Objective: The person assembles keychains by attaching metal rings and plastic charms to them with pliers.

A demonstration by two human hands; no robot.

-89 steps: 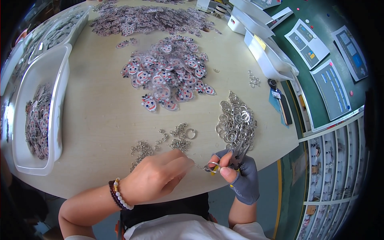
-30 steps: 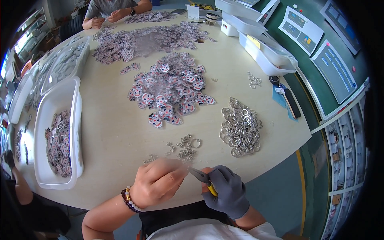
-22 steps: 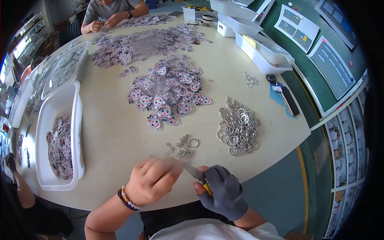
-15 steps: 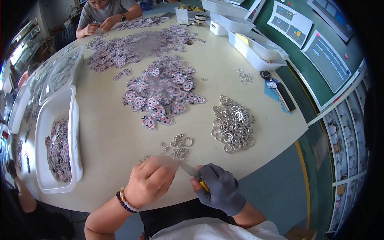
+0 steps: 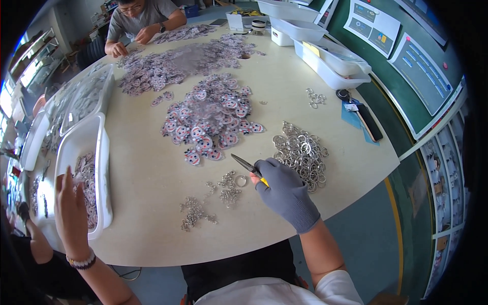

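My bare left hand (image 5: 72, 218), with a beaded bracelet at the wrist, is at the near-left edge of a white plastic bin (image 5: 106, 203). Its fingers are stretched and spread over flat printed charms (image 5: 86, 165) lying inside. A thin grey glove covers my right hand (image 5: 285, 193), which grips pliers (image 5: 247, 164) with yellow handles; their jaws point up and left over the table. Right beside that hand lies a heap of silver split rings (image 5: 305, 147). To its left are small chain pieces (image 5: 230, 195), one loose ring (image 5: 241, 181) and another chain cluster (image 5: 193, 212).
A pile of printed charms (image 5: 213, 112) sits mid-table, with a larger pile (image 5: 188, 61) beyond. A person (image 5: 145, 23) works at the far side. White trays (image 5: 330, 66), a phone-like dark object (image 5: 369, 122) and several rings (image 5: 315, 98) lie at right.
My left hand has left the pliers' tip and swung left to the bin, its fingers now spread. My right hand has moved forward and slightly right, still holding the pliers.
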